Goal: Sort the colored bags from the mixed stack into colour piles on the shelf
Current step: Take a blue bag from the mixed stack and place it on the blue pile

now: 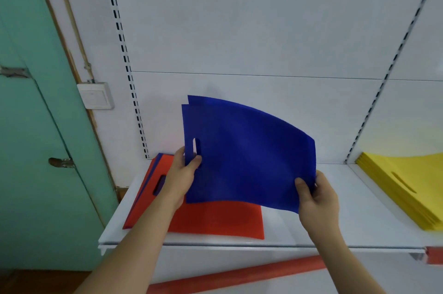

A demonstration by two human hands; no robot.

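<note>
Blue bag [247,149] was held up off the shelf [335,229], long axis running left-right between both grips, handle slot at the left end. Left hand [182,176] pinched the edge just below the slot; right hand [316,195] pinched the lower right corner, thumb on the near face. Mixed stack [215,219], red on top with blue edges showing, lay directly under the left grip. Yellow pile [402,183] sat well right of the right grip. Bare shelf between them was nearest the right hand, likely the spot for blue.
</note>
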